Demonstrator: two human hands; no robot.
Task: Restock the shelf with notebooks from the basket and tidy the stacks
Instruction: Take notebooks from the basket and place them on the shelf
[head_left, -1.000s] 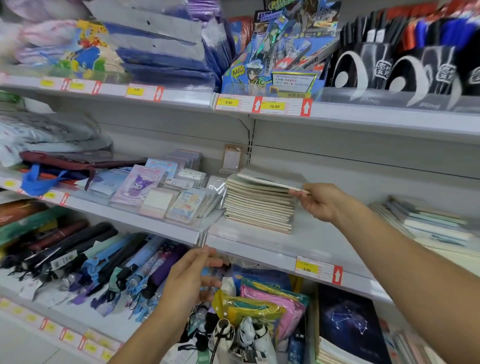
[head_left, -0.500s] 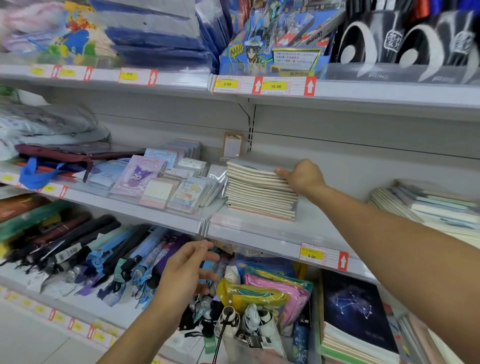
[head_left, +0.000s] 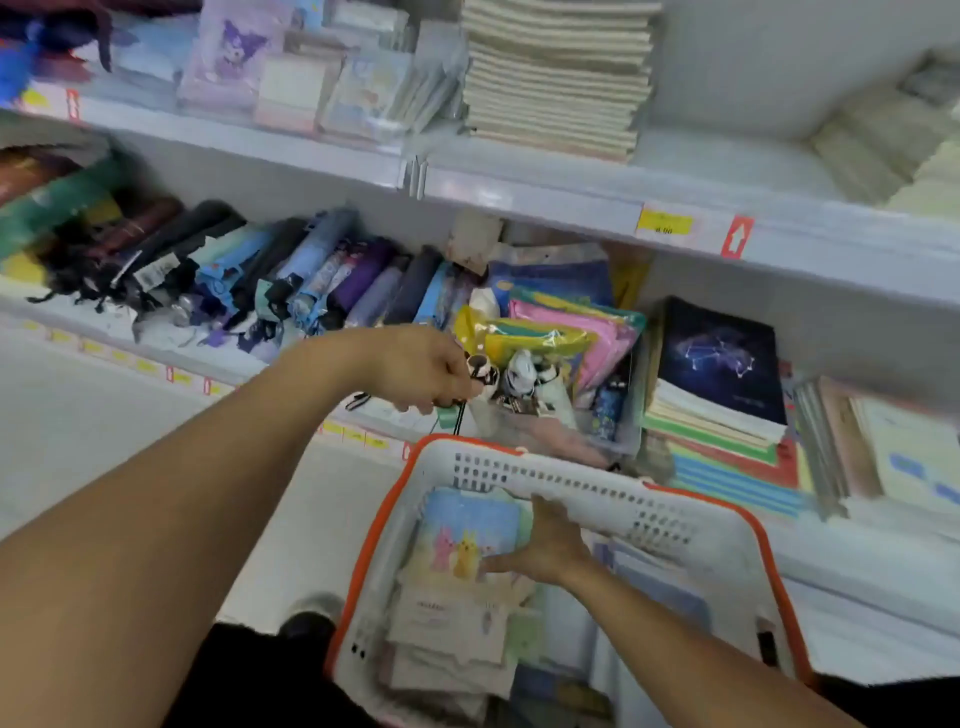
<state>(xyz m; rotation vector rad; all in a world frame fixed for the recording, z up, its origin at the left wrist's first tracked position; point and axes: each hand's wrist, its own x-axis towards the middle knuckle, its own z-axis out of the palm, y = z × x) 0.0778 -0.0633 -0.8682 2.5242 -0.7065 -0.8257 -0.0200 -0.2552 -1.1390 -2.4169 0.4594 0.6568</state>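
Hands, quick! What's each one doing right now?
Left hand: fingers curled, at the front of the lower shelf; whether it holds anything cannot be told.
Right hand: open, fingers flat on a notebook in the basket.

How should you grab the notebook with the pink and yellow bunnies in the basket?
Pinch the bunny notebook by its right edge, coming from above, where the right hand already rests. It lies flat atop the pile, and the basket walls block sideways reach.
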